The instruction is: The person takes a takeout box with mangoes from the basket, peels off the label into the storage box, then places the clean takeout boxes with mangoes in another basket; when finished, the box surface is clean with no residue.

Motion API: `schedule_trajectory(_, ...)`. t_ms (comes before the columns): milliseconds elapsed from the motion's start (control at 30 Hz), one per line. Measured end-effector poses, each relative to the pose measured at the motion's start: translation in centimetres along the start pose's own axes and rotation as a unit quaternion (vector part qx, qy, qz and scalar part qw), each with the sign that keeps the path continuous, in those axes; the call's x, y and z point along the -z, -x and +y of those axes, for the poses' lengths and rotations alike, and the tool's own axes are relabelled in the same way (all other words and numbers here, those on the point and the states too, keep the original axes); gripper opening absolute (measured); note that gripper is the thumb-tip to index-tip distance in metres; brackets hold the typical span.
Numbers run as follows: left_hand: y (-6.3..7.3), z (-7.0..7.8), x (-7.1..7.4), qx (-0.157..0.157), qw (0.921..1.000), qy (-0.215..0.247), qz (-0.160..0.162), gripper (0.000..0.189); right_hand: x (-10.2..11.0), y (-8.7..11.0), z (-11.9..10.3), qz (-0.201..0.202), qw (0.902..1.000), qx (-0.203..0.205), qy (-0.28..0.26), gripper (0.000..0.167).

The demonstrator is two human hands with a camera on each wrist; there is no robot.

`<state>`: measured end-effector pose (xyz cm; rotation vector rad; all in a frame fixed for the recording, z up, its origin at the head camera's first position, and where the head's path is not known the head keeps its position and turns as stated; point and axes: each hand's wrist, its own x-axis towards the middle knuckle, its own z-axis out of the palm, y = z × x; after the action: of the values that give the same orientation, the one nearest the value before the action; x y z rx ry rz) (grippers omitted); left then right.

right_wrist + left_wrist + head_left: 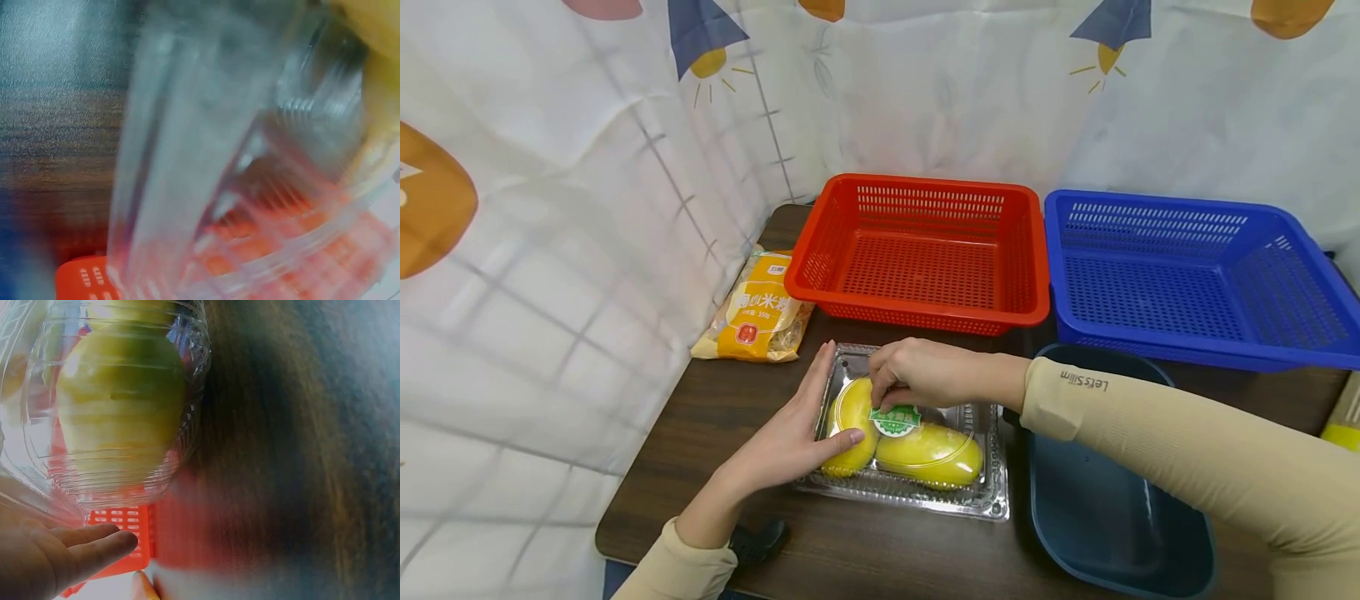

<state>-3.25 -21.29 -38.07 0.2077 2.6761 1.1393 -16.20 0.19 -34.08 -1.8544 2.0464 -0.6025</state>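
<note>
A clear plastic clamshell box (917,496) lies on the dark wooden table, with two yellow mangoes (928,456) inside. On its lid is a green and white sticker (898,422). My right hand (917,372) reaches over the box from the right, its curled fingertips pinching at the sticker's upper left edge. Along the box's left side rests my left hand (786,437), fingers straight and thumb laid over the lid. The left wrist view has the end of one mango (122,406) through the ribbed plastic beside the fingers. In the right wrist view the hand itself is out of sight.
Behind the box stand a red basket (917,315) and a blue basket (1210,354). A dark blue tub (1120,533) sits right of the box, under the right forearm. A yellow food bag (760,312) lies at the back left. Patterned white curtain (940,100) encloses the table.
</note>
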Motion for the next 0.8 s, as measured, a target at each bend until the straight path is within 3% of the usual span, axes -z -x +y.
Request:
schedule_trajectory(367, 0.02, 0.02, 0.0, -0.008, 0.9999, 0.007, -0.002, 0.111, 0.1, -0.14, -0.22, -0.026, 0.9986, -0.032, -0.033, 0.003)
schedule_trajectory(800, 0.04, -0.17, 0.02, -0.014, 0.9999, 0.007, -0.001, 0.11, 0.03, -0.37, -0.11, -0.025, 0.9975, -0.043, -0.05, 0.006)
